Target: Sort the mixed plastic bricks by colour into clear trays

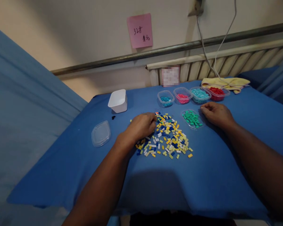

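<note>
A pile of small yellow, white, blue and orange bricks (168, 136) lies in the middle of the blue cloth. My left hand (141, 125) rests on the pile's left edge, fingers curled over bricks; what they grip is hidden. My right hand (217, 114) lies on the cloth, fingers curled, just right of a clear tub of green bricks (192, 119). Behind stand clear tubs of blue bricks (166, 98), pink bricks (182, 95), turquoise bricks (200, 94) and red bricks (217, 92).
A white tub (118, 100) stands at the back left, a clear lid (101, 133) lies nearer on the left, a tiny black piece (113, 117) between them. A yellow cloth (225, 83) and a cable (209, 59) lie behind the tubs. The table's front edge (155, 207) is near me.
</note>
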Demonstrator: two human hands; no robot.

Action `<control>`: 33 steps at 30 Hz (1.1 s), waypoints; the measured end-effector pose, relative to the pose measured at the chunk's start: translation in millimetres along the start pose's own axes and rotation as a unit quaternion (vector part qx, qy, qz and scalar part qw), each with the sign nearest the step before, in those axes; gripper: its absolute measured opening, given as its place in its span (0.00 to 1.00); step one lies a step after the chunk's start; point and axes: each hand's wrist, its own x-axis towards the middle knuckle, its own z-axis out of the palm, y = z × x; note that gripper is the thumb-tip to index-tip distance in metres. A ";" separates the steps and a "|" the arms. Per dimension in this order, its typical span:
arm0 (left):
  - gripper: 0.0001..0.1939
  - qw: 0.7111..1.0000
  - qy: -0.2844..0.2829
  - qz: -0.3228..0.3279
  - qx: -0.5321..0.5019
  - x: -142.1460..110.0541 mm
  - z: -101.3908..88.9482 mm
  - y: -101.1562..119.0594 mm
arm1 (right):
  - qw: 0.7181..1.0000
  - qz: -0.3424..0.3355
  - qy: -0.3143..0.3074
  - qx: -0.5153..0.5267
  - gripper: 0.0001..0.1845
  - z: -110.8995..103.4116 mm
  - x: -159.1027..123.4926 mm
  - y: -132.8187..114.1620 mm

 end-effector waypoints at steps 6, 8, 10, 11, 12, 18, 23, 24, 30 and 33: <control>0.14 0.993 -0.016 0.090 0.069 19.3 5.4 7.3 | 1.000 -0.010 0.002 0.011 0.19 0.7 0.1 -1.6; 0.14 0.990 -0.035 0.103 0.093 23.7 9.1 11.0 | 1.000 -0.007 0.003 0.010 0.19 1.1 0.1 -2.5; 0.14 0.990 -0.039 0.095 0.095 24.9 11.1 11.9 | 1.000 -0.004 0.002 0.007 0.19 1.0 0.2 -3.5; 0.14 0.992 -0.033 0.088 0.086 24.2 11.3 11.0 | 1.000 -0.004 0.002 0.006 0.19 0.9 0.4 -3.9; 0.14 0.994 -0.023 0.081 0.068 22.9 10.9 9.1 | 1.000 -0.004 0.003 0.005 0.19 0.8 0.6 -4.2; 0.13 0.988 0.001 -0.008 -0.152 10.4 2.8 -12.1 | 1.000 -0.010 0.005 0.010 0.18 1.4 0.9 -4.1; 0.13 0.980 -0.005 -0.039 -0.197 12.7 -1.2 -10.0 | 1.000 -0.005 0.011 0.004 0.18 1.2 0.5 -6.8; 0.14 0.980 -0.005 -0.030 -0.198 16.2 -1.0 -4.4 | 1.000 -0.005 0.009 0.005 0.18 0.9 0.6 -7.6; 0.10 0.979 -0.028 0.101 -0.174 54.2 9.1 58.9 | 1.000 -0.013 0.006 0.027 0.16 0.9 0.9 -9.7; 0.10 0.979 -0.022 0.153 -0.133 75.8 19.3 91.3 | 0.999 -0.016 0.009 0.027 0.16 2.3 0.8 -9.5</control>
